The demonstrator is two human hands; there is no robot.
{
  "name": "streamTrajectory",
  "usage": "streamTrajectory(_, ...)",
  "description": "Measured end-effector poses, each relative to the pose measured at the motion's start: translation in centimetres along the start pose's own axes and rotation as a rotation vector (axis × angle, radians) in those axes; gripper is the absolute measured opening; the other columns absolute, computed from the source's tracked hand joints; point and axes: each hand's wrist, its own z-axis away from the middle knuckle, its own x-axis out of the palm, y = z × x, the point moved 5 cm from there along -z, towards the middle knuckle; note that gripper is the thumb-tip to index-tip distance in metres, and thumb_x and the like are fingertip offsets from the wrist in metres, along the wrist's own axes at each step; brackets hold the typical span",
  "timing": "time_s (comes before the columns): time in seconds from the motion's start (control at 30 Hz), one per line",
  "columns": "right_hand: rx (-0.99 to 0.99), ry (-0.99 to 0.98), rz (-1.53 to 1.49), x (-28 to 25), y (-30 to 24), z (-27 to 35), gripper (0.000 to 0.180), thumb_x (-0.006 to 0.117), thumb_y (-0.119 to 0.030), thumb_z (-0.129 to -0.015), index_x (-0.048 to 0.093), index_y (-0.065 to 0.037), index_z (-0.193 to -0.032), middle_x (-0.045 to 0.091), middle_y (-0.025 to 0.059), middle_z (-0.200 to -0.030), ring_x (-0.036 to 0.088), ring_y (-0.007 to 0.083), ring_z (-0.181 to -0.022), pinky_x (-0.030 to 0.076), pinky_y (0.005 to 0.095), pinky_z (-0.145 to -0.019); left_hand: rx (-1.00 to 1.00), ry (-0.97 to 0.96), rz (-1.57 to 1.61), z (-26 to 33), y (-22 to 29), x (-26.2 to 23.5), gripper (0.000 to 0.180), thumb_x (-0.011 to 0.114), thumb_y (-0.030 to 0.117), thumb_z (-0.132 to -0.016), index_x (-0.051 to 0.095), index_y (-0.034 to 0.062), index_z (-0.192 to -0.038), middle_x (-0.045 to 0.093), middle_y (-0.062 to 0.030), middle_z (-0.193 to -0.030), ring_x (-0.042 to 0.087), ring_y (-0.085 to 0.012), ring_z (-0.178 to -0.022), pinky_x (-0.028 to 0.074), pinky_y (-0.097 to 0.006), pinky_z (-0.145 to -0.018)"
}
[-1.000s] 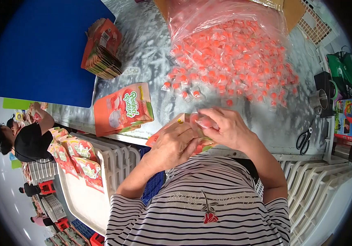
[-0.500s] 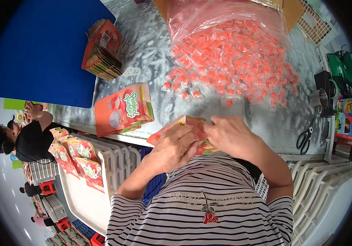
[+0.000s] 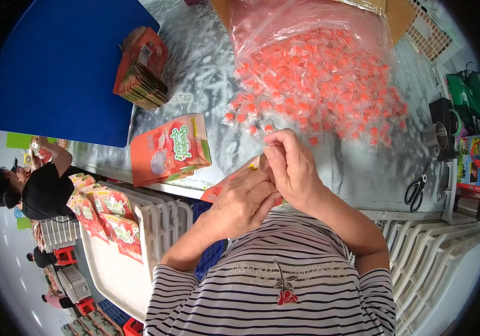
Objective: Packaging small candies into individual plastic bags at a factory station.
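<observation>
My left hand [image 3: 244, 200] is closed over a red candy pouch [image 3: 217, 189] at the table's front edge, and covers most of it. Just above its mouth is my right hand [image 3: 293, 168], thumb and forefinger curled close together. Whatever lies between those fingertips, if anything, is too small to make out. Beyond them spreads a big heap of clear-wrapped red candies [image 3: 318, 84], with a few loose pieces at its near edge. To the left a flat red pouch [image 3: 170, 148] lies on the table, its printed front up.
A stack of folded pouches [image 3: 142, 70] stands beside a blue board [image 3: 55, 73]. Filled pouches sit in a white tray [image 3: 120, 274] at the lower left. Scissors [image 3: 416, 192] lie at right, above stacked white crates [image 3: 436, 263]. A co-worker [image 3: 41, 190] works at far left.
My right hand has moved up and left from the pouch's edge toward the near candies, its fingers now raised. My left hand still holds the pouch in nearly the same place.
</observation>
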Motion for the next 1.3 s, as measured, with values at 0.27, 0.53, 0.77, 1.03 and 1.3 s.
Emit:
streamTrajectory(0.27,-0.062,-0.519,0.182,-0.3,-2.6,2.7,0.046,0.061,-0.028,-0.091,0.042,0.000,-0.122,0.057,0.0180,-0.107,0.059,0.0337,-0.099,0.040,0.0477,-0.099,-0.018,0.123,0.058,0.7,-1.3,-0.5,0.016,0.071,0.002,-0.076,0.065,-0.0005,-0.091,0.059,-0.0144,-0.087,0.061,-0.0319,-0.083,0.051,-0.041,-0.071)
streamTrajectory(0.53,0.130,-0.390,-0.324,-2.1,1.7,0.8,0.042,0.066,-0.022,-0.087,0.053,0.001,-0.120,0.065,0.0135,-0.087,0.062,0.0368,-0.083,0.045,0.0448,-0.092,-0.152,0.136,0.040,2.1,-1.5,-0.9,0.014,0.071,-0.001,-0.073,0.065,-0.0002,-0.085,0.060,-0.0143,-0.083,0.061,-0.0318,-0.074,0.051,-0.042,-0.072)
streamTrajectory(0.77,-0.041,-0.153,0.711,-3.2,11.8,1.5,0.037,0.063,-0.008,-0.085,0.054,-0.001,-0.120,0.054,0.0132,-0.121,0.050,0.0321,-0.113,0.041,0.0404,-0.096,-0.278,0.179,0.033,2.9,-2.3,-2.2,0.009,0.071,0.000,-0.078,0.065,-0.0016,-0.085,0.061,-0.0108,-0.077,0.058,-0.0220,-0.065,0.047,-0.031,-0.059)
streamTrajectory(1.03,-0.036,-0.250,0.536,-1.8,9.7,4.3,0.034,0.066,-0.005,-0.081,0.058,-0.001,-0.113,0.054,0.0119,-0.119,0.050,0.0311,-0.111,0.042,0.0408,-0.096,-0.345,0.226,0.023,3.5,-2.6,-2.5,0.009,0.071,0.000,-0.078,0.064,-0.0016,-0.084,0.063,-0.0141,-0.080,0.061,-0.0261,-0.068,0.049,-0.033,-0.062)
streamTrajectory(1.3,-0.152,-0.184,0.469,-0.2,10.8,0.9,0.022,0.059,-0.001,-0.086,0.061,0.000,-0.108,0.061,0.0104,-0.109,0.057,0.0273,-0.101,0.046,0.0354,-0.090,-0.265,0.228,-0.010,3.4,-2.3,-2.4,0.010,0.071,0.000,-0.079,0.064,-0.0024,-0.086,0.064,-0.0145,-0.083,0.062,-0.0249,-0.068,0.050,-0.031,-0.061)
